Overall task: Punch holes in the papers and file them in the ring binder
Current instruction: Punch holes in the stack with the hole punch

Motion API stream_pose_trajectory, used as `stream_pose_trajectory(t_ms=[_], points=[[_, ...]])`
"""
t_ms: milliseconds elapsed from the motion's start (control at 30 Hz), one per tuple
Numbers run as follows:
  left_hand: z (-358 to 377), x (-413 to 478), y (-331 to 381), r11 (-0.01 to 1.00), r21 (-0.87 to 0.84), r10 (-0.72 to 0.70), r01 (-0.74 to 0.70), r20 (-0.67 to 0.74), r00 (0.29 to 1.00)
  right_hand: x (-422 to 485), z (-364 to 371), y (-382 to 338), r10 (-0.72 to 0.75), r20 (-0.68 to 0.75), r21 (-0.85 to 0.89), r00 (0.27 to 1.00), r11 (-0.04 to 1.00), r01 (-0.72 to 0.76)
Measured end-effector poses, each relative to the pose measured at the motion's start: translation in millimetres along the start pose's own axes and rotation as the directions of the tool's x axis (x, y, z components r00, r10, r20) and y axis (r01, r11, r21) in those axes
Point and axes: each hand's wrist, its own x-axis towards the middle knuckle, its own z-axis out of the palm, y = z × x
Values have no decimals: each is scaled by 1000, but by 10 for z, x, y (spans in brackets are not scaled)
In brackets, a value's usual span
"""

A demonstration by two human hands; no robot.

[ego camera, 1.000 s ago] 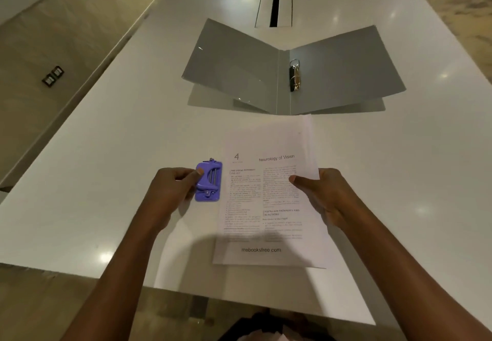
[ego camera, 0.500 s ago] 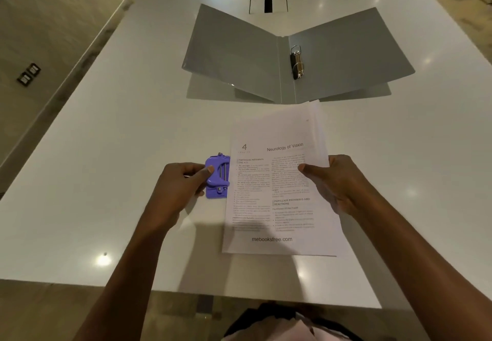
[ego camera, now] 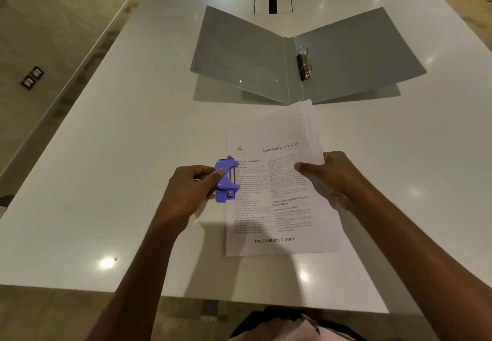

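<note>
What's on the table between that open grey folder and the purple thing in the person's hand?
In the head view, only the papers' top part lies between the ring binder and the hole punch.

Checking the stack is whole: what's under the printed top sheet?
More white sheets fan out past the top sheet at its far right corner; their print and count stay covered. The right hand grips that edge.

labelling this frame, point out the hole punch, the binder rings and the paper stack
hole punch (ego camera: pixel 223 181), head view, purple lever top
binder rings (ego camera: pixel 304 63), head view, metal clip body
paper stack (ego camera: pixel 274 218), head view, printed top sheet
</note>
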Motion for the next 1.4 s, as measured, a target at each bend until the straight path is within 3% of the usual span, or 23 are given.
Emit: stream_pose_trajectory(t_ms=[733, 1400], points=[[34, 88, 18, 999, 24, -39, 40, -56, 998, 22, -68, 4, 33, -5, -82, 999, 996, -34], [26, 46, 52, 997, 14, -71, 72, -38, 997, 112, -61, 35, 42, 28, -23, 999, 999, -41]])
